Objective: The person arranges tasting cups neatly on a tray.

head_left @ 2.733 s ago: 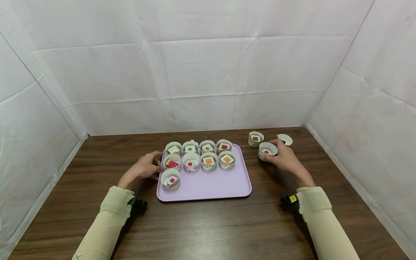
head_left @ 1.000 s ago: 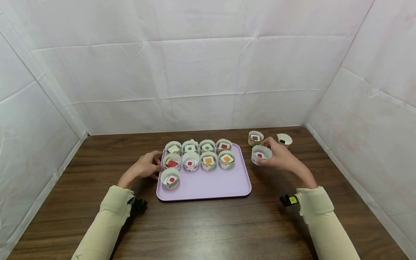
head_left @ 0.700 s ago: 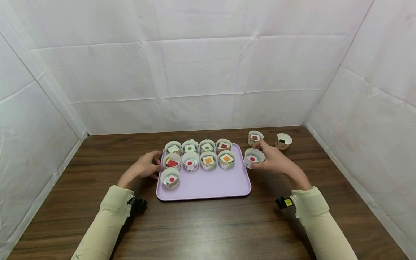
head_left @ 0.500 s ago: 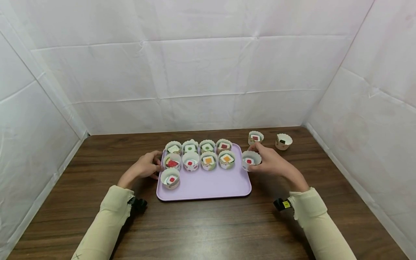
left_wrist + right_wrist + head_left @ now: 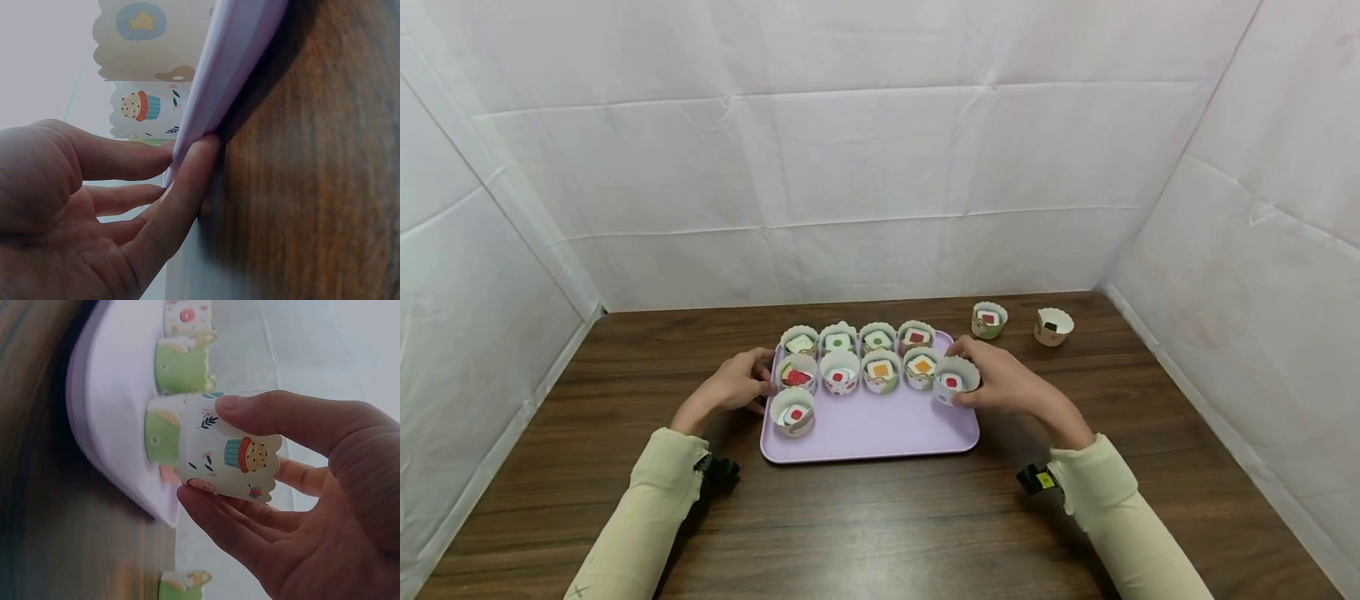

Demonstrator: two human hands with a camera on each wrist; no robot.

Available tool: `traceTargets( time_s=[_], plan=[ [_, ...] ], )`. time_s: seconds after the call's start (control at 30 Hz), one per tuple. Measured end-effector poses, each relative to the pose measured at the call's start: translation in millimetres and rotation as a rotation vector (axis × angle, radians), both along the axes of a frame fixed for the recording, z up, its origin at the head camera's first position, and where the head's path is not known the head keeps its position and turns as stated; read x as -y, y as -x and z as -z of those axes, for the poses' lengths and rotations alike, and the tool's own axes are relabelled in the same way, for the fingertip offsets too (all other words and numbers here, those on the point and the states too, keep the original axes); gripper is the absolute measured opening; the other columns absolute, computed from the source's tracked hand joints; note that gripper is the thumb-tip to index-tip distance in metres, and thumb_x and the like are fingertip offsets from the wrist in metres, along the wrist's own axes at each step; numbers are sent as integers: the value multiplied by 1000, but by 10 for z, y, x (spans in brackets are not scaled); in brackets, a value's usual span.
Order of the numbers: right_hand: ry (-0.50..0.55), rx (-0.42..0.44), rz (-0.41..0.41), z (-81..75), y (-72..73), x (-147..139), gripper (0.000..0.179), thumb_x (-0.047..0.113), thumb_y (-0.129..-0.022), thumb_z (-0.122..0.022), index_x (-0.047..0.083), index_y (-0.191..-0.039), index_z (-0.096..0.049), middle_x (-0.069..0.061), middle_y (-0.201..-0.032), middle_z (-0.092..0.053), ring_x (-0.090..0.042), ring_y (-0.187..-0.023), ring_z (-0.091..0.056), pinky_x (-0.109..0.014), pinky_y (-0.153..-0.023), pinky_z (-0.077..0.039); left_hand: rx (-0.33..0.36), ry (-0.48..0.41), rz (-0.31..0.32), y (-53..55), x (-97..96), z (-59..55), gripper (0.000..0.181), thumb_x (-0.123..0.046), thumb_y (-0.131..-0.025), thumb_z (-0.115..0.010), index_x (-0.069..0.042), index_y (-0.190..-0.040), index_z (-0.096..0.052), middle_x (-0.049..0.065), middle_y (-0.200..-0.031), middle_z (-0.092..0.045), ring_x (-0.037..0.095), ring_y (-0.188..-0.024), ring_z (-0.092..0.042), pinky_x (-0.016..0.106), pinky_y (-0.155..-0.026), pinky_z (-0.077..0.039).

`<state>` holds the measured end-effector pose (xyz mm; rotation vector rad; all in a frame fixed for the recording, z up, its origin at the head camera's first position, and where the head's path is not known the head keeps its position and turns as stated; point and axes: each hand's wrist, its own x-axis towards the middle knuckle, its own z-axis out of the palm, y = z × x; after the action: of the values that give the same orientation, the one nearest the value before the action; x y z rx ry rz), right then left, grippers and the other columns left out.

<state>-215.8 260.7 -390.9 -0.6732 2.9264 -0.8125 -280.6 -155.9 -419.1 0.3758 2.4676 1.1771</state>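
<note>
My right hand (image 5: 1003, 383) holds a white scalloped paper baking cup (image 5: 228, 450), printed with cupcakes, between thumb and fingers. In the head view that cup overlaps the right part of the lilac tray (image 5: 880, 433); inside it lies a white piece with a red centre. Beside it stands a cup with an orange-centred piece (image 5: 921, 367). My left hand (image 5: 737, 383) pinches the tray's left rim, thumb and fingertips at the edge in the left wrist view. Two rows of filled cups sit on the tray, plus a single cup (image 5: 792, 413) at the front left.
Off the tray at the back right stand a green-patterned cup (image 5: 989, 320) with a red-centred piece and a pale cup (image 5: 1053, 327) with a dark piece inside. The brown wooden table (image 5: 880, 533) meets white sheeting (image 5: 865, 167) at the back and sides.
My right hand has carried the white cup leftward and toward me, from beside the two back-right cups to over the tray's right part. My left hand stays at the rim.
</note>
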Motion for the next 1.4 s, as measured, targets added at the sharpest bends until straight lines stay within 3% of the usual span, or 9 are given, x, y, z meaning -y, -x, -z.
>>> traceTargets(
  time_s=[0.5,0.9,1.23,1.4],
  plan=[
    [13,-25,-66,57,-105,380,56,16,-81,-85,11,-130,-58,-8,-120,-66,-21,-107,-61,-39,-91,-53,0,20,7,-3,-11,19,66,0,-96,-61,9,-155,-31,24,-112,-56,25,-84,-65,35,-69,-66],
    [-4,-12,-98,86,-116,797,58,20,-83,-84,14,-134,-58,-10,-135,-61,-26,-126,-57,-46,-103,-52,1,-2,-7,5,10,8,67,1,-96,-61,8,-155,-31,23,-112,-56,25,-87,-65,35,-69,-66],
    [-23,10,-111,130,-59,1217,55,21,-84,-83,18,-134,-59,-9,-136,-61,-25,-121,-59,-45,-97,-54,2,-4,0,-20,-9,2,67,1,-96,-62,10,-155,-31,23,-112,-56,26,-87,-65,38,-71,-67],
    [-64,-11,-108,169,-43,1374,59,22,-85,-82,18,-138,-57,-9,-129,-67,-25,-116,-62,-43,-92,-55,2,0,-3,-1,-3,6,66,1,-96,-62,9,-154,-32,23,-112,-56,26,-87,-65,37,-70,-67]
  ],
)
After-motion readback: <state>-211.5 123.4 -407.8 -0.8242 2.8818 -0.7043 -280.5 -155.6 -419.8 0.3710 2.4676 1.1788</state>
